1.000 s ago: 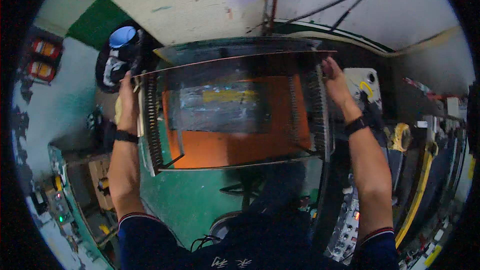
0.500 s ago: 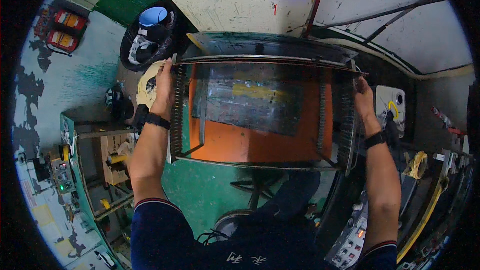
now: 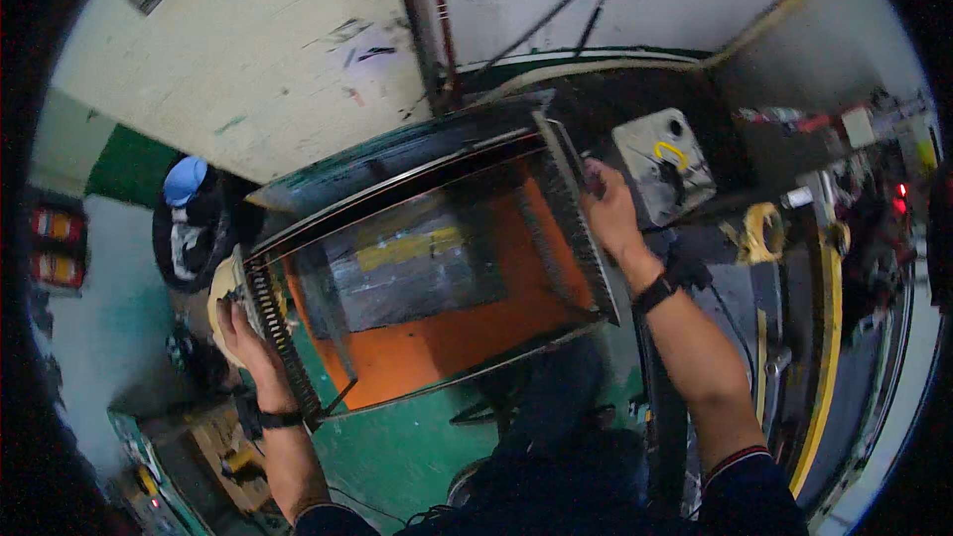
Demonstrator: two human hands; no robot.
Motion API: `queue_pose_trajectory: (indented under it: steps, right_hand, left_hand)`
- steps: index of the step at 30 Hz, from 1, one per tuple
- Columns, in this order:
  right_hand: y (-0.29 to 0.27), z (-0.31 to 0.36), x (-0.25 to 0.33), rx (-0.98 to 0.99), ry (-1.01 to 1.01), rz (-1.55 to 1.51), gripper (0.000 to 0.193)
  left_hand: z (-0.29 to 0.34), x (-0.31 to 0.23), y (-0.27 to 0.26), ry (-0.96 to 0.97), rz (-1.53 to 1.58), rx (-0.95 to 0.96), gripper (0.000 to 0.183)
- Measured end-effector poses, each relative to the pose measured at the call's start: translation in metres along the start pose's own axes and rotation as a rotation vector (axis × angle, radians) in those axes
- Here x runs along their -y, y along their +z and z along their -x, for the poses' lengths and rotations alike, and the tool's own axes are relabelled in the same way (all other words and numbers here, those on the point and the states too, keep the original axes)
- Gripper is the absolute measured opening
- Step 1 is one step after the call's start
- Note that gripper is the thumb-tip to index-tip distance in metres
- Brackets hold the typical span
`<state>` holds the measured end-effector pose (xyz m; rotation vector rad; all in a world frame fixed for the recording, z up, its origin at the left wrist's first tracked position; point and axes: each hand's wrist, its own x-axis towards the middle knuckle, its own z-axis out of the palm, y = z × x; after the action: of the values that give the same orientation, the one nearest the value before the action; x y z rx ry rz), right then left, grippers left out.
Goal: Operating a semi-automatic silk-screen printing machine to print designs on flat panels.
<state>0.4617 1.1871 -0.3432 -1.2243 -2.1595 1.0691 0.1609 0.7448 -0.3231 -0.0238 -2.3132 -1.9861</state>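
Note:
A metal rack [image 3: 581, 228] with slotted side walls stands tilted across the middle of the view. Through its frame show an orange board [image 3: 417, 362] and a dark, smeared flat plate [image 3: 427, 283] with a yellowish patch. My left hand [image 3: 248, 349] lies along the outside of the left slotted wall, fingers stretched out and slightly apart. At the outer side of the right wall is my right hand [image 3: 611, 206], its fingers partly bent and blurred, with nothing visible in them. Contact between the fingers and the rack is hard to make out.
Left of the rack stands a black bin [image 3: 189, 243] with a light-blue item [image 3: 185, 181] on top. A whitish canister [image 3: 665, 164] with a yellow loop is beyond my right hand. A tape roll [image 3: 762, 233] and a yellow rail [image 3: 822, 367] lie farther right; a pale wall rises behind.
The view has swung, so the rack now appears turned and farther left. Both hands have moved down from its far corners along the sides, releasing the thin dark sheet they held there.

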Motion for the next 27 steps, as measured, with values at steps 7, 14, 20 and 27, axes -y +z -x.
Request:
queue_pose_trajectory:
  steps: [7,14,20,27]
  right_hand:
    - [-0.110,0.162,-0.003,-0.109,-0.200,-0.079,0.043]
    - [-0.335,0.404,0.017,-0.756,-0.045,0.389,0.021]
    - [-0.457,0.574,-0.037,-1.392,0.237,0.461,0.015]
    - [-0.461,0.614,-0.054,-1.531,0.219,0.504,0.017]
  left_hand:
    - [0.134,-0.027,0.161,-0.071,0.250,0.782,0.044]
    - [0.327,-0.132,0.315,0.307,0.428,1.327,0.039]
    - [0.475,-0.253,0.373,0.463,0.609,1.661,0.036]
    - [0.600,-0.291,0.384,0.848,0.567,1.681,0.032]
